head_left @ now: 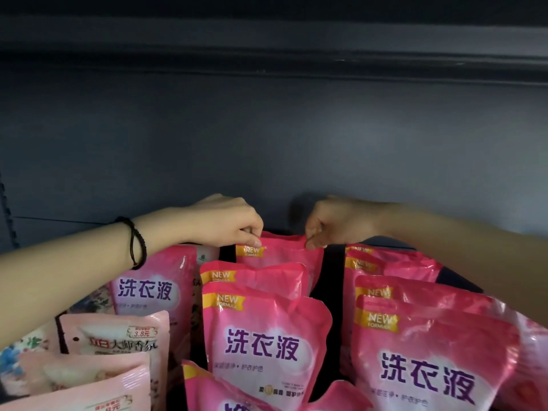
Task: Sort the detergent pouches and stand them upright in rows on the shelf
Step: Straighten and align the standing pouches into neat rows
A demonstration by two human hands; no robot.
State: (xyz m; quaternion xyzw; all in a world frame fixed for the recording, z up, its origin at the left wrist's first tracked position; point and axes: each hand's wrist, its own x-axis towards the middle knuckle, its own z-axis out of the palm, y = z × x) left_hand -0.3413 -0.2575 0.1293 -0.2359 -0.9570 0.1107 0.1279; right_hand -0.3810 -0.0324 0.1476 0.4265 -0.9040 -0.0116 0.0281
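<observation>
Bright pink detergent pouches stand upright in rows on the dark shelf. The rearmost pouch of the middle row (281, 250) is pinched at both top corners: my left hand (225, 222) grips its top left corner and my right hand (332, 222) grips its top right corner. In front of it stand two more pouches of the same kind (258, 277) (264, 345). A right-hand row of pink pouches (427, 366) runs from the back to the near edge. Another pink pouch (154, 286) stands at the left under my left forearm.
Paler pink sachets (118, 336) and floral-printed packs (17, 351) crowd the lower left. The grey back wall (267, 143) of the shelf rises behind the rows, with the underside of an upper shelf (267, 54) overhead. A black cord bracelet (138, 243) circles my left wrist.
</observation>
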